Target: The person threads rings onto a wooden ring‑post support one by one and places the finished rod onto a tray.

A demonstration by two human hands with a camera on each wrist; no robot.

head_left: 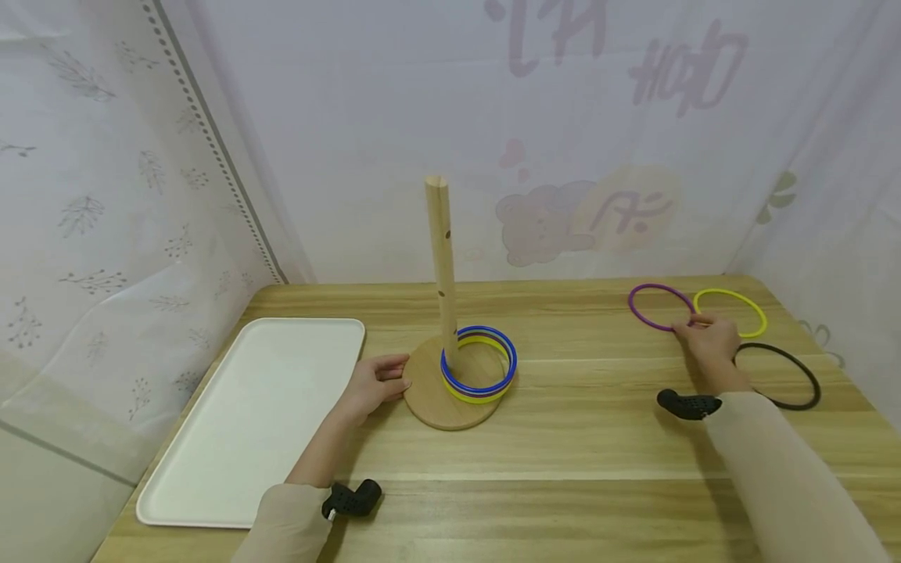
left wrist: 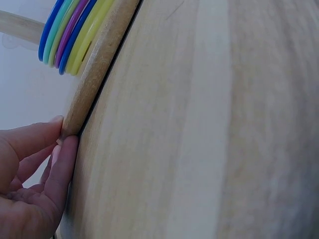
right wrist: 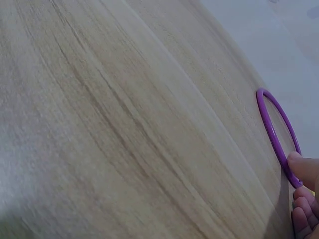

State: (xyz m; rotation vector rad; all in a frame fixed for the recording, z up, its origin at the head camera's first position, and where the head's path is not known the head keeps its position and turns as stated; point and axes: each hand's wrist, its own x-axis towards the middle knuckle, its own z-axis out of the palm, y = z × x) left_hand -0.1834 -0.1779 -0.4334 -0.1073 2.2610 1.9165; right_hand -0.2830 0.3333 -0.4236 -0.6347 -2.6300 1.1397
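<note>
In the head view, the rim of a round wooden base [head_left: 425, 395] is pinched between the thumb and fingers of the left hand [head_left: 369, 387], left of the lower centre. An upright wooden peg [head_left: 443, 270] is borne by the base, and its foot is encircled by a stack of coloured rings [left wrist: 67, 37], topped by a blue one. At the right of the frame, the near edge of a purple ring [right wrist: 269, 128] is gripped by the thumb and fingers of the right hand [head_left: 712, 342]; whether the ring is lifted cannot be told. A yellow ring [head_left: 764, 317] is seen just beyond that hand, and a black ring [head_left: 818, 387] nearer the sleeve. At the lower left, a white tray [head_left: 296, 399] is laid on the wooden table [head_left: 577, 453].
</note>
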